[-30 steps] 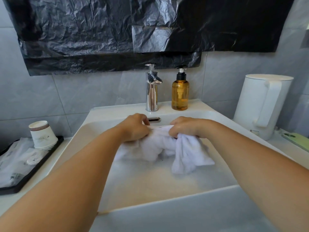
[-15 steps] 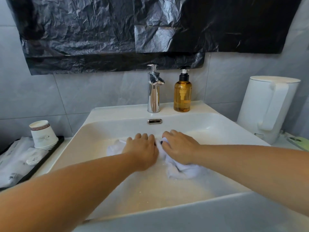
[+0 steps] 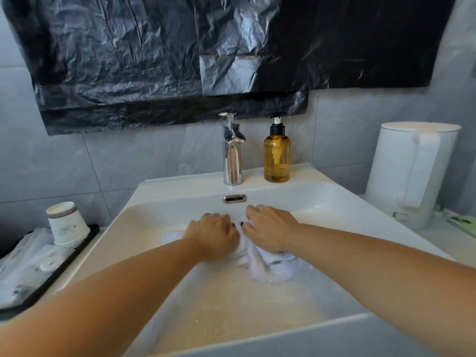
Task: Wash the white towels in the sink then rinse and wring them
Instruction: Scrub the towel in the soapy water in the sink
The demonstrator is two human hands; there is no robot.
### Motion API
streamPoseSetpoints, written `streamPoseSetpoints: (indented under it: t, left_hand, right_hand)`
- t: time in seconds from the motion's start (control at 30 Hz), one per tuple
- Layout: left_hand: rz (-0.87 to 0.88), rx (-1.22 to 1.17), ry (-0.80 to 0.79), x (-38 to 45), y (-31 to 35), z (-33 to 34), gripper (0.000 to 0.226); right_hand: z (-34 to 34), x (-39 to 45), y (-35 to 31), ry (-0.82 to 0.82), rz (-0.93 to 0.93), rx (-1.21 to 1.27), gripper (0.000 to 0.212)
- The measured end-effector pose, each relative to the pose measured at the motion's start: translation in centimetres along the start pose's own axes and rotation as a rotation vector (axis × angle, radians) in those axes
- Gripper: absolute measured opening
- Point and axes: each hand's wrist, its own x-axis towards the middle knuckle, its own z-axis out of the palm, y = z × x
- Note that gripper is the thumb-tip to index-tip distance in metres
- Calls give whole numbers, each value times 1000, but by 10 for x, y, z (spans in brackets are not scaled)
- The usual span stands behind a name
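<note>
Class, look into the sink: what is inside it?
In the sink, both hands, left and right, grip a white towel in soapy water. The drain is hidden.

- the left hand (image 3: 213,235) is lying knuckles up low in the sink, near its back wall, its fingers curling down and gripping the white towel (image 3: 268,264).
- the right hand (image 3: 268,229) is sitting just beside it, fingers bending over the same cloth, dark-painted nails showing where the two hands are meeting.
- both forearms are reaching in bare from the front edge of the sink, the left one from the near left corner, the right one from the near right.
</note>
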Motion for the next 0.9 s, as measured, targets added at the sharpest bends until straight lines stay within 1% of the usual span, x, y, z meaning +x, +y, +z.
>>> streamPoseSetpoints:
  t: [0.07,0.1,0.13,0.17,0.2,0.27,0.3,0.33,0.37,0.4,0.43,0.47,0.5,0.53,0.57,0.6,0.67,0.73,0.77,0.8,0.83,0.87,0.9]
  left_hand:
    - [-105,-59,-129,-2,-15,-17,54]
    - [-115,-36,-198,-7,-23,-24,60]
    - [-106,-14,-242,-14,-31,-30,59]
    - [-96,-12,-247,-21,-37,-32,54]
    - [-86,-27,-224,-29,-43,-34,47]
    - [-82,-74,-143,-43,-49,-33,34]
    - [-89,-103,-95,-49,-50,-33,32]
    - [-96,-154,-43,-55,-49,-35,35]
    - [-119,-232,14,-62,-46,-39,40]
    - [-138,-318,102,-67,-44,-45,44]
    - [-166,-401,196,-72,-42,-53,45]
    - [-185,-488,291,-77,-40,-62,46]
    - [-190,-589,365,-79,-39,-71,46]
    - [-189,-688,413,-81,-38,-79,46]
    - [-194,-776,427,-84,-35,-87,46]
    - [-193,-849,437,-87,-32,-93,45]
    - [-197,-981,484,-92,-26,-102,43]
    - [-193,-1068,547,-100,-22,-113,39]
    - [-165,-1097,550,-104,-20,-120,36]
    - [-127,-1101,530,-110,-20,-127,35]
    - [-83,-1062,477,-115,-21,-134,38]
    - [-57,-946,397,-122,-21,-142,43]
    - [-39,-732,302,-128,-23,-149,52]
  right_hand:
    - [-17,-3,8,-87,61,17,57]
    - [-25,-8,12,-153,107,67,61]
    - [-32,-14,15,-213,134,138,60]
    - [-36,-22,18,-254,152,202,55]
    - [-41,-32,20,-247,154,224,47]
    - [-48,-47,19,-132,135,75,29]
    - [-51,-54,17,-68,142,-10,26]
    - [-53,-58,18,-31,164,-35,25]
    - [-54,-62,18,-32,211,28,21]
    - [-52,-64,20,-61,262,140,15]
    - [-50,-67,18,-115,316,251,16]
    - [-48,-71,14,-166,354,340,34]
    - [-45,-74,9,-219,393,386,57]
    - [-42,-76,2,-260,408,357,74]
    - [-40,-79,-5,-278,392,277,80]
    - [-38,-80,-11,-264,370,216,76]
    - [-38,-81,-16,-226,366,210,52]
    - [-47,-84,-19,-237,355,210,32]
    - [-53,-87,-19,-211,337,174,25]
    - [-62,-91,-19,-150,321,123,17]
    - [-72,-94,-18,-57,313,60,9]
    - [-82,-97,-15,31,309,25,3]
    - [-92,-98,-12,83,302,20,7]
